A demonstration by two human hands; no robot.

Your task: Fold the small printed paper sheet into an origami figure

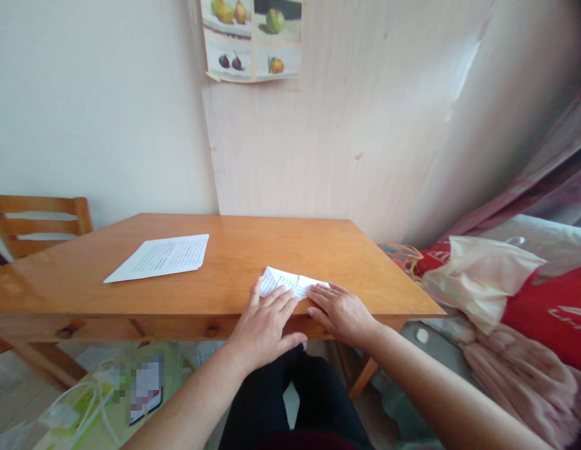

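A folded sheet of printed paper (290,280) lies near the front edge of the wooden table, a crease showing across it. My left hand (267,322) rests on its left part with the fingers stretched out and the thumb apart. On the paper's right end, my right hand (342,310) lies flat, palm down, fingers extended. The fingers of both hands cover the paper's lower side. Neither hand grasps anything.
A stack of printed sheets (162,256) lies at the left on the wooden table (281,240). A wooden chair (42,215) stands beyond the left end. Bags (482,275) and pink cloth (525,369) are heaped at the right. Drawers run under the table's front edge.
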